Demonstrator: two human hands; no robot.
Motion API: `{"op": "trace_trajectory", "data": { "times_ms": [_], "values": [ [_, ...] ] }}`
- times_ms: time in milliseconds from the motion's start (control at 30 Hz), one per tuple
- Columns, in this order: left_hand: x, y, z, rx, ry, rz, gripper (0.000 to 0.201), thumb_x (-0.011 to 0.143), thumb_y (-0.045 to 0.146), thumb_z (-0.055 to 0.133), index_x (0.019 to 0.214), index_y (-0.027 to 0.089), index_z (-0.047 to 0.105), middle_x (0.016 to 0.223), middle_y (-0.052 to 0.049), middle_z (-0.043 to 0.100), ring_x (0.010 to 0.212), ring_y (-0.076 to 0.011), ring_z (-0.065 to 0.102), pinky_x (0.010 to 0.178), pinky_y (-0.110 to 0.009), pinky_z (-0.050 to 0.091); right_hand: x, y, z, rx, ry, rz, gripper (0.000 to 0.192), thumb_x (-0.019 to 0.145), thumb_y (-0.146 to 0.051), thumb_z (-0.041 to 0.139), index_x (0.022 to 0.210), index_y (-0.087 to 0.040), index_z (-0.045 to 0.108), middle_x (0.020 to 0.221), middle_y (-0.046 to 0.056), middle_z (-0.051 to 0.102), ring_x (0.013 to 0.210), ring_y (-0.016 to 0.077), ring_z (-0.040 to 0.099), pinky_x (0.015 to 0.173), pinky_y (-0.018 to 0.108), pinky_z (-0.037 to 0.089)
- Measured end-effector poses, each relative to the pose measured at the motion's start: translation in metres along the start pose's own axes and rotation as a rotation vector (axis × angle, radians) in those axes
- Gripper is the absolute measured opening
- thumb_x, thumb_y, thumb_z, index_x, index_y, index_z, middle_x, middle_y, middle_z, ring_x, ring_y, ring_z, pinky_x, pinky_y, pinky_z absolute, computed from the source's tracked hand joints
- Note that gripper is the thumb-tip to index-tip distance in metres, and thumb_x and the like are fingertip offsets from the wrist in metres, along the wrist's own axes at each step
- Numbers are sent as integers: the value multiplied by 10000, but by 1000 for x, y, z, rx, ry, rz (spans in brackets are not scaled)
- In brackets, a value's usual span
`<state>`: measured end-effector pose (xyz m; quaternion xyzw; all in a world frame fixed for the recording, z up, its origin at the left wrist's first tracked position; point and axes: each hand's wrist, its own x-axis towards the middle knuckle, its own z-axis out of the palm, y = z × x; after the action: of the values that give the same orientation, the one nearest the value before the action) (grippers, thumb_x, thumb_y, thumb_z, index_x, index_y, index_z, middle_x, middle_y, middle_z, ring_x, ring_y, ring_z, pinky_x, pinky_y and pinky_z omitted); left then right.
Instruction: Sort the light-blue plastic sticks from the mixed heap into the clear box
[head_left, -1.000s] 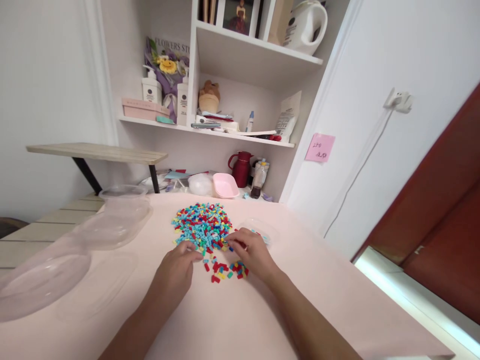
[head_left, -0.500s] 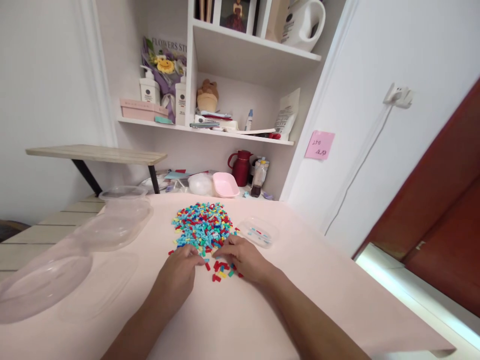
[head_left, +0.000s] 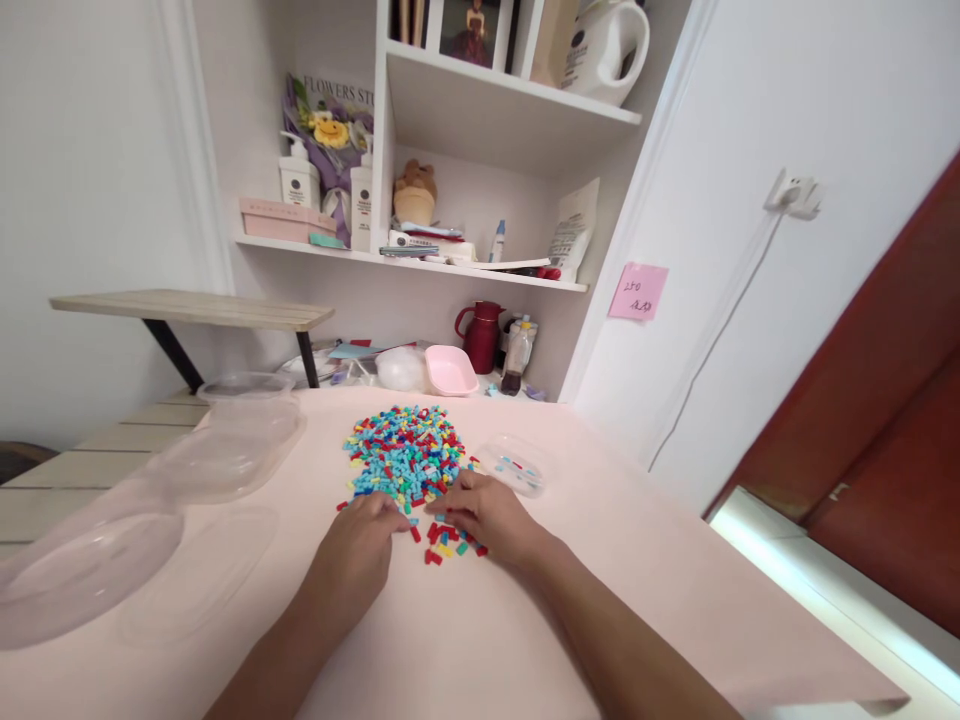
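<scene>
A heap of small building bricks point(head_left: 405, 455) in red, blue, green and yellow lies on the pink table point(head_left: 450, 640). At its near left edge my left hand point(head_left: 364, 545) is closed in a pinch, a small blue brick point(head_left: 413, 521) at its fingertips. My right hand point(head_left: 487, 515) is curled at the heap's near right side, thumb and fingers drawn together; whatever is between them is too small to make out. Loose bricks point(head_left: 442, 535), mostly red, lie below and between the hands. Beyond the right hand stands a clear plastic container point(head_left: 517, 465) with several bricks in it.
Clear plastic containers point(head_left: 217, 455) and a flat clear lid point(head_left: 202, 575) line the table's left side. At the back are a pink tray point(head_left: 451, 372), a red jug point(head_left: 481, 338) and a bottle point(head_left: 516, 358). Shelves point(head_left: 420, 262) rise behind the table.
Both hands stay almost in place, with only a very slight shift of the fingers. The heap and the container look the same.
</scene>
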<state>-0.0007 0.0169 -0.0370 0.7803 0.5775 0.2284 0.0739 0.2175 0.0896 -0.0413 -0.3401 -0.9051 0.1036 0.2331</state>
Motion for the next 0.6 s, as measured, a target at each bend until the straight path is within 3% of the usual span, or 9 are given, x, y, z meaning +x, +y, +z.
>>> {"op": "trace_trajectory", "data": {
  "times_ms": [333,433,600],
  "values": [
    [1,2,-2,35,-1,-11,468,838,28,338,952,257,730,1079,-52,635,1021,-193,576,899,-344,435,1,-9,-6,-36,109,1,191,773,-122,653,897,-258,704,952,7,568,824,135,556,699,225,420],
    [1,1,-2,27,17,-17,462,842,32,334,961,246,726,1087,-54,629,1000,-179,597,880,-320,452,1,-7,-16,-51,273,8,121,805,-170,635,881,-248,689,931,16,567,829,154,549,725,258,431],
    [2,0,-2,31,40,-37,469,856,37,319,969,254,719,1106,-38,623,955,-151,630,862,-283,464,-7,12,-40,-62,689,163,131,878,-309,571,874,-235,679,925,45,564,771,162,546,725,301,448]
  ]
}}
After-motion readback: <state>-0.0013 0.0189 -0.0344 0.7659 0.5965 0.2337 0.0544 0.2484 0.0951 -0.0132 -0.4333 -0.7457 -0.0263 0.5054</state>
